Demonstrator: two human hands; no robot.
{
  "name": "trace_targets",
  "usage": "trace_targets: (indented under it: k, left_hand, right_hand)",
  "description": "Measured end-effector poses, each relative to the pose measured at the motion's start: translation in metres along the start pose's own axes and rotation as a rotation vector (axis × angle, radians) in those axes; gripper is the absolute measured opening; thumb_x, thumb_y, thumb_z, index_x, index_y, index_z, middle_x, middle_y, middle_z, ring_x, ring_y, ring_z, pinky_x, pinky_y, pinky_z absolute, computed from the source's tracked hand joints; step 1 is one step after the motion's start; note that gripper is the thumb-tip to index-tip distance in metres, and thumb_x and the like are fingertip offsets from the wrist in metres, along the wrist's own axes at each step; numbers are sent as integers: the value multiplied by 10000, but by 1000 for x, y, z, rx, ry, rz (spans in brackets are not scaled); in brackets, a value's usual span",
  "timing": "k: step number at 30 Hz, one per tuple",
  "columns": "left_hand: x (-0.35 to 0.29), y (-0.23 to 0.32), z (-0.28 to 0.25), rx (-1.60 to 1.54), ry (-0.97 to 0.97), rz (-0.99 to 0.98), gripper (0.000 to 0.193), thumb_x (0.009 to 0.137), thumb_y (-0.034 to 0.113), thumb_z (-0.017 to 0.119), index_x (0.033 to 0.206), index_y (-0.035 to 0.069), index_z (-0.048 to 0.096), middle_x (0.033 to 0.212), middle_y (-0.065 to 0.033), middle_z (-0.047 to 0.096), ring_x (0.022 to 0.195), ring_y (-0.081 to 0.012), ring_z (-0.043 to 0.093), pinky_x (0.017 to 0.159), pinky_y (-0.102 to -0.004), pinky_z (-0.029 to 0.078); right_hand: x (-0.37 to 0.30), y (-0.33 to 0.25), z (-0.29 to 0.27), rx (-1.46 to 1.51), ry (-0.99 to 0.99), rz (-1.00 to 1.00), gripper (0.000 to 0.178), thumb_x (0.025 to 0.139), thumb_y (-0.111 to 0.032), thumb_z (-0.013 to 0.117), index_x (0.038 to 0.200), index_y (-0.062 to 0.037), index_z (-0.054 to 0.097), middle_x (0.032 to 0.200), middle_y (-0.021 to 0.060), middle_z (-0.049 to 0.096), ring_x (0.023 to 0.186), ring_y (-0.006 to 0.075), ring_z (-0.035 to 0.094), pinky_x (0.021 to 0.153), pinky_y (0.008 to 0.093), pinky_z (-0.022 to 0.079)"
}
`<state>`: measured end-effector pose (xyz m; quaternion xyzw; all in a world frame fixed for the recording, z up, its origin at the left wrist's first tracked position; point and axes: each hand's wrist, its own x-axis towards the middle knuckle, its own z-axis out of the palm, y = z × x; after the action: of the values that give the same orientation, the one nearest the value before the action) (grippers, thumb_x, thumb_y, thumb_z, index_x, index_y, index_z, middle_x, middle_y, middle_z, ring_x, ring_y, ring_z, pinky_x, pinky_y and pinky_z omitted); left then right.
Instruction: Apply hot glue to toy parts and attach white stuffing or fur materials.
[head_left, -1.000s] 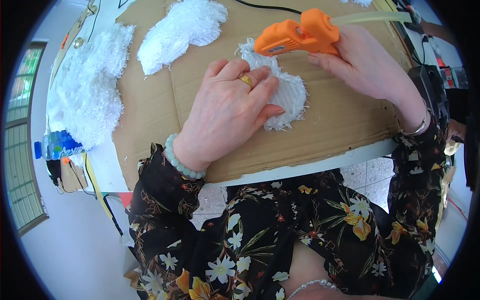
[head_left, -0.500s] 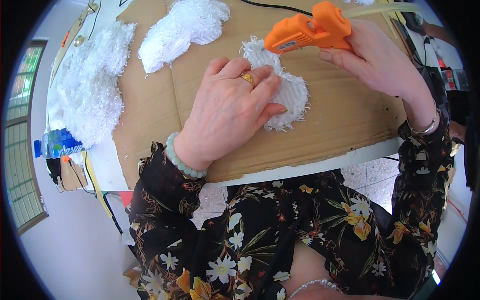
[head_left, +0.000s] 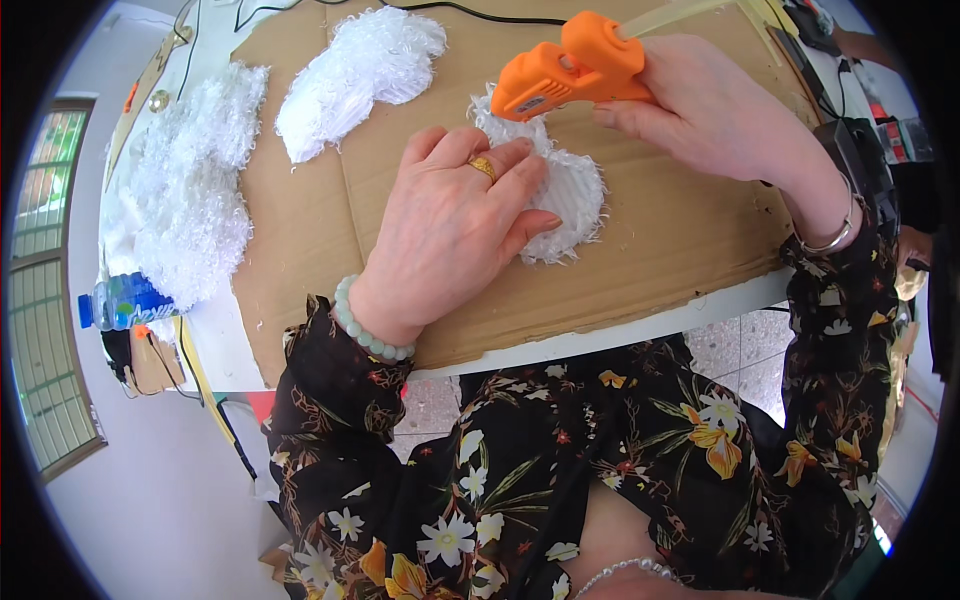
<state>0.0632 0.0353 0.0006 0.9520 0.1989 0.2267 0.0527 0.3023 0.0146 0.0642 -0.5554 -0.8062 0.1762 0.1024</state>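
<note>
On the brown corrugated cardboard sheet covering the white table, we lay our left hand over the white, fringed, curved fabric piece, midway between the table's left and right edges. Our left fingers are loosely bent, pressing rather than closing around it. Our right hand is wrapped around the orange plastic glue gun, its front above the piece's far end; we cannot tell whether they touch. A second white fringed piece lies toward the far edge, and a shaggy white heap along the left edge.
</note>
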Motion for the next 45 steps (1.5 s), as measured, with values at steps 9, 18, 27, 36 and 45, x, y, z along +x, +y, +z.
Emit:
trace_targets:
  k: [9, 18, 27, 36, 45]
  left_hand:
    - [-1, -4, 0, -54, 40, -41, 250, 779, 243, 689, 948, 66, 641, 927, -51, 666, 866, -256, 570, 851, -415, 410]
    - [-8, -33, 14, -839, 209, -488, 196, 926, 150, 575, 1037, 16, 665, 830, -83, 674, 783, -144, 613, 720, -262, 482]
    - [0, -59, 16, -490, 193, -617, 200, 906, 109, 559, 1055, 16, 653, 871, -92, 679, 790, -146, 634, 697, -281, 488]
    - [20, -91, 38, -293, 155, -432, 317, 838, 13, 459, 1106, 28, 627, 942, -150, 683, 851, -298, 643, 775, -363, 505]
    - [17, -61, 22, -321, 62, -409, 362, 802, -35, 438, 1115, 29, 607, 917, -152, 680, 883, -296, 641, 795, -371, 504]
  right_hand:
    - [-16, 16, -11, 187, -42, 107, 320, 889, -278, 584, 981, 28, 559, 713, 86, 559, 638, 176, 541, 586, 342, 404]
    - [-20, 0, 47, 1399, 216, 330, 361, 953, -346, 514, 1104, -21, 550, 976, 92, 640, 855, 159, 622, 699, 296, 550]
    - [-5, -24, 87, 1743, 401, 333, 294, 944, -208, 516, 1161, -16, 470, 1101, 119, 552, 1054, 230, 575, 816, 431, 565]
    - [2, -26, 100, 1729, 468, 323, 256, 929, -159, 522, 1148, -41, 463, 1105, 112, 548, 1072, 219, 554, 838, 447, 549]
    - [0, -25, 99, 1724, 462, 326, 285, 934, -152, 504, 1177, -21, 431, 1113, 123, 540, 1069, 231, 554, 847, 456, 552]
